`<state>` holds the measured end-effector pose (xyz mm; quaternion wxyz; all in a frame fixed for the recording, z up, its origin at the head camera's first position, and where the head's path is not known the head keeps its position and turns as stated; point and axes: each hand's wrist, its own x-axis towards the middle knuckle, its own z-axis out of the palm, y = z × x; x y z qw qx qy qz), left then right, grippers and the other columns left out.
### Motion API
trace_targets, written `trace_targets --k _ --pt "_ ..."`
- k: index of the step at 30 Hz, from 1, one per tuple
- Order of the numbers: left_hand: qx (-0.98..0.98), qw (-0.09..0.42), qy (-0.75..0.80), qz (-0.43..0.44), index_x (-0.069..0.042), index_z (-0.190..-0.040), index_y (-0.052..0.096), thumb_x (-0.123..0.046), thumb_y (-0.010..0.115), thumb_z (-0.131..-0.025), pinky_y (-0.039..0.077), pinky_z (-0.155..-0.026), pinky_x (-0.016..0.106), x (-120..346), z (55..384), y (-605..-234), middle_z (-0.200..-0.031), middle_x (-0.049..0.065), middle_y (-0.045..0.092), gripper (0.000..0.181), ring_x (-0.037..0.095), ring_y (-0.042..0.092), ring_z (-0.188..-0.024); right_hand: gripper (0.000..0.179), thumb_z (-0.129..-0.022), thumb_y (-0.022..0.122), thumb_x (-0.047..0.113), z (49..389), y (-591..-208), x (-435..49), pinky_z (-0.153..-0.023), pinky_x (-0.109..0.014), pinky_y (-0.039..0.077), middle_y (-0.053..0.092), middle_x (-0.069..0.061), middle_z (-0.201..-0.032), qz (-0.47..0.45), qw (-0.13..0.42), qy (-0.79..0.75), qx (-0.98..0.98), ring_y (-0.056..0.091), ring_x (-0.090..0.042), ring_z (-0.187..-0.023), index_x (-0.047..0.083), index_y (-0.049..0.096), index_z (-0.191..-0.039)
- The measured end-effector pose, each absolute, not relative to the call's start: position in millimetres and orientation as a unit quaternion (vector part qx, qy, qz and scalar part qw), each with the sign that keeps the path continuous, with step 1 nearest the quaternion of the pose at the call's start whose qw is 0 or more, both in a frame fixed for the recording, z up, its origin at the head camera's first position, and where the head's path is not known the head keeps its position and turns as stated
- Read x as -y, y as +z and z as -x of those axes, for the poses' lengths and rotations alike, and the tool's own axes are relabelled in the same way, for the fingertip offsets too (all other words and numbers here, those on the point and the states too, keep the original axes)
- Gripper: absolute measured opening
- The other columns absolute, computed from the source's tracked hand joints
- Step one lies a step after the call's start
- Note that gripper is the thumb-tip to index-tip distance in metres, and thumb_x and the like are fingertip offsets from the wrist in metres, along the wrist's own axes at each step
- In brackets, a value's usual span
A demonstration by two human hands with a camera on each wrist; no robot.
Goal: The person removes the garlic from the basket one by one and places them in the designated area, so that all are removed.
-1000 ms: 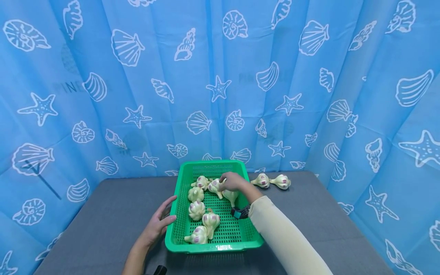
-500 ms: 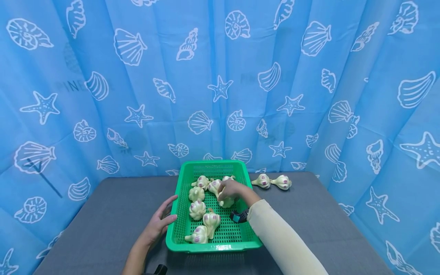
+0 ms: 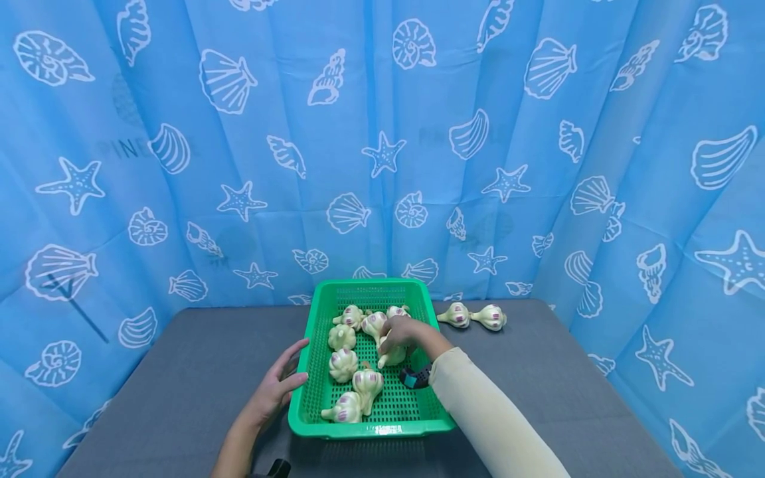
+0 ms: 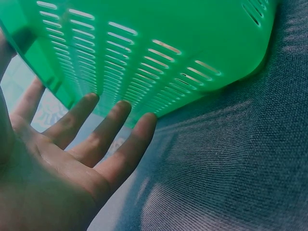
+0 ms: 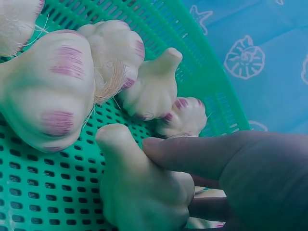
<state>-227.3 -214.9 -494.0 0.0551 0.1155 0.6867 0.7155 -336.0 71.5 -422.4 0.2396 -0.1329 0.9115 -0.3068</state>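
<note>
Head view: compared with a second ago, the right hand [image 3: 412, 335] sits closer to the near side of the green basket [image 3: 370, 430], and a far garlic bulb that it then covered is in sight; the held bulb [image 5: 144, 192] now points its stalk toward the near left. The left hand [image 3: 271, 392] keeps its place at the basket's left rim.

Counted from near to far: two hands, the left one with fingers spread wide and fingertips [image 4: 144, 127] at the outer wall, the right one pinching one bulb inside the basket, right of the middle. One cream sleeve [image 3: 499, 415] covers the right forearm; one black band [image 3: 416, 376] circles that wrist. One basket stands on one grey table [image 3: 179, 392]. Eight bulbs show in it, the pinched one included. Two more bulbs [image 3: 473, 316] lie on the table beyond its right side, end to end. Behind hangs a blue curtain [image 3: 343, 255] printed with white shells and starfish.
</note>
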Motion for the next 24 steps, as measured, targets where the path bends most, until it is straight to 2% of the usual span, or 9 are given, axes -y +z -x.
trace_targets --k 8,17,24 --pt "-0.688 0.060 0.712 -0.130 -0.013 -0.154 0.023 -0.011 0.056 -0.096 0.051 -0.088 0.045 215.4 226.3 -492.0 -0.152 0.031 0.019 0.067 0.045 0.040 -0.128 0.033 -0.084 0.077 0.015 335.9 -422.1 -71.2 -0.077 -0.042 0.052 0.062 -0.010 -0.111 0.165 0.216 -0.271 -0.923 0.059 -0.025 -0.095 0.001 0.068 -0.112" --pt "-0.687 0.061 0.714 -0.123 -0.015 -0.154 0.024 -0.012 0.057 -0.096 0.051 -0.087 0.047 215.6 226.0 -492.1 -0.152 0.030 0.020 0.067 0.044 0.042 -0.127 0.035 -0.083 0.078 0.022 334.9 -421.5 -72.2 -0.081 -0.039 0.050 0.064 -0.010 -0.112 0.197 0.200 -0.235 -0.931 0.058 -0.031 -0.108 0.004 0.070 -0.112" --pt "-0.686 0.058 0.717 -0.114 -0.019 -0.154 0.026 -0.013 0.058 -0.095 0.051 -0.087 0.045 216.2 227.8 -494.5 -0.153 0.028 0.022 0.067 0.043 0.043 -0.127 0.036 -0.083 0.078 0.023 333.6 -419.5 -74.2 -0.082 -0.039 0.050 0.064 -0.010 -0.112 0.213 0.181 -0.221 -0.934 0.058 -0.029 -0.107 0.004 0.069 -0.113"
